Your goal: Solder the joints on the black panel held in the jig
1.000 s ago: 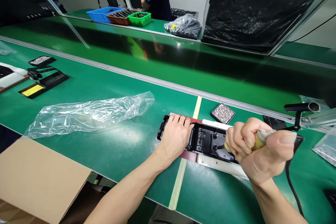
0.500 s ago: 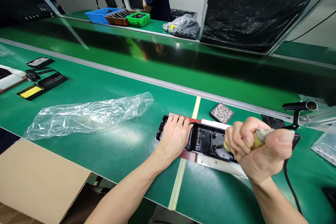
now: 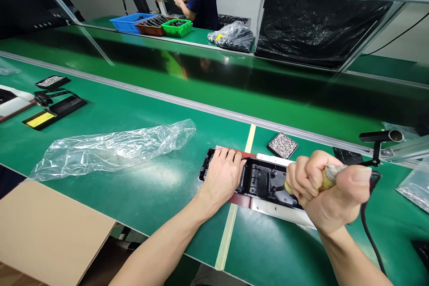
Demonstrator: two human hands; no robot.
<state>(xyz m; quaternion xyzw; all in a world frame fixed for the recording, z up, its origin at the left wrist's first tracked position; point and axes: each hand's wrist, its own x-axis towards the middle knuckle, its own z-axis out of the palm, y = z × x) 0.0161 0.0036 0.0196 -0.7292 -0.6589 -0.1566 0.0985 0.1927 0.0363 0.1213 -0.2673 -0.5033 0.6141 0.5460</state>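
Observation:
A black plastic housing [image 3: 261,181] lies in a fixture with white rails [image 3: 283,211] and a red-brown base [image 3: 241,200]. Over the housing's left half rests my left hand [image 3: 223,174], its fingers bent together across the far edge and holding it. My right hand [image 3: 321,192] is wrapped around a corded electric screwdriver [image 3: 327,179] with a yellowish grip. The driver's tip end points down and left into the housing; my fist covers most of its body and the housing's right end. Whether a screw is under the tip, I cannot tell.
Behind the fixture sits a small tray of screws [image 3: 282,145]. A tube-shaped holder [image 3: 381,136] stands at the right by a metal rail. A clear plastic bag [image 3: 114,149] lies left, cardboard [image 3: 50,228] at the front. Across the belt, a person [image 3: 203,6] works near coloured bins [image 3: 177,29].
The view has tilted slightly. My two hands, the screwdriver and the housing keep nearly the same positions. The person across the belt has brought their hands lower and closer together.

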